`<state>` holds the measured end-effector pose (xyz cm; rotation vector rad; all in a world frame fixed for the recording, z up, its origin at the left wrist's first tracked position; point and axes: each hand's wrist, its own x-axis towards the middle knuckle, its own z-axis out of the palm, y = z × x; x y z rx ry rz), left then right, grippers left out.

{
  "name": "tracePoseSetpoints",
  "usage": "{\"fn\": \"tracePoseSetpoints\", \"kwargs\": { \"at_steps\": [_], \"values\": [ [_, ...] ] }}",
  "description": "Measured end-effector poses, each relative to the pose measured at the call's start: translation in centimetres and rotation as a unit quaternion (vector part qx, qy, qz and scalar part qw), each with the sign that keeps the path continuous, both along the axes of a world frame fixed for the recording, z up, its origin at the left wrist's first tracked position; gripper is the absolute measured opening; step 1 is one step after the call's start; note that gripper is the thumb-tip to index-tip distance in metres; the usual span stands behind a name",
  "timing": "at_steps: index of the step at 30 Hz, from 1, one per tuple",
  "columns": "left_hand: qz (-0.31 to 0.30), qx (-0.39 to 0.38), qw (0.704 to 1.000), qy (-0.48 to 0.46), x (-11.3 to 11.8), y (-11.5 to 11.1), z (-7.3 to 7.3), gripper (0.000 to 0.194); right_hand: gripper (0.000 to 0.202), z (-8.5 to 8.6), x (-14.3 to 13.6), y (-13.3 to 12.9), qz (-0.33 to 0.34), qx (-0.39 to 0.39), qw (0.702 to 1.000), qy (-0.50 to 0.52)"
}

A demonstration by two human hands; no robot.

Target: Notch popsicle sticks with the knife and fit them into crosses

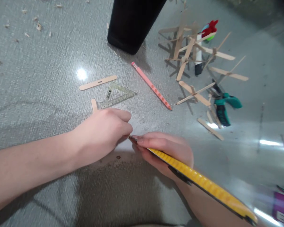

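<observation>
In the head view the edges of the table [49, 104] are cut off or too dim to tell; toward its far edge is a black container [134, 25], well apart from both hands. The left hand [104, 129] has a stick [94, 105] and a set square [118, 100] just beside it on the far-edge side, while a gap parts the right hand [168, 148] from the pencil [150, 84]. Crossed sticks [200, 97] and pliers [219, 101] lie farther toward the right edge. The right hand is closed around the knife [198, 177], which slants from near the left fingers toward the near right corner, long, its ribbed yellow back bordered in black. The left fingers are curled in; whether they pinch anything is hidden, so I cannot tell their grip
</observation>
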<state>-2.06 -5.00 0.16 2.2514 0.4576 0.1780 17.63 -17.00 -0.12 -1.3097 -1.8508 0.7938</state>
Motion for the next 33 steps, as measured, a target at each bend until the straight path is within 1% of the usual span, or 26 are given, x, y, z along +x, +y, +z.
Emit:
{"fn": "tracePoseSetpoints", "kwargs": {
  "at_steps": [4,8,12,16,21,24,28,33],
  "values": [
    [-0.007,0.001,1.000,0.005,0.0,0.0,0.2,0.032,0.026,0.2,-0.1,0.0,0.005,-0.008,1.000,-0.004],
    [-0.009,0.011,1.000,0.008,0.1,-0.2,0.3,0.032,0.021,0.1,0.3,-0.2,0.012,-0.019,1.000,-0.011],
    [-0.010,0.017,1.000,0.010,0.0,-0.2,0.3,0.033,0.024,0.1,0.5,-0.3,0.013,-0.012,1.000,-0.019],
    [-0.003,0.024,1.000,0.004,0.1,-0.1,0.3,0.033,0.022,0.2,0.6,-0.3,0.017,-0.011,1.000,-0.018],
    [-0.002,0.034,0.999,-0.004,0.1,-0.1,0.2,0.033,0.022,-0.1,0.9,-0.6,0.017,-0.015,0.999,-0.027],
    [-0.001,0.037,0.999,-0.006,0.0,-0.1,0.2,0.033,0.024,-0.2,0.9,-0.7,0.008,-0.005,1.000,-0.008],
    [0.000,0.034,0.999,-0.011,0.0,-0.1,0.2,0.034,0.028,-0.1,0.7,-0.4,-0.030,-0.005,0.999,0.042],
    [-0.006,0.025,1.000,-0.005,0.1,-0.1,0.1,0.036,0.030,-0.1,0.2,-0.1,-0.013,-0.004,0.999,0.032]
  ]
}}
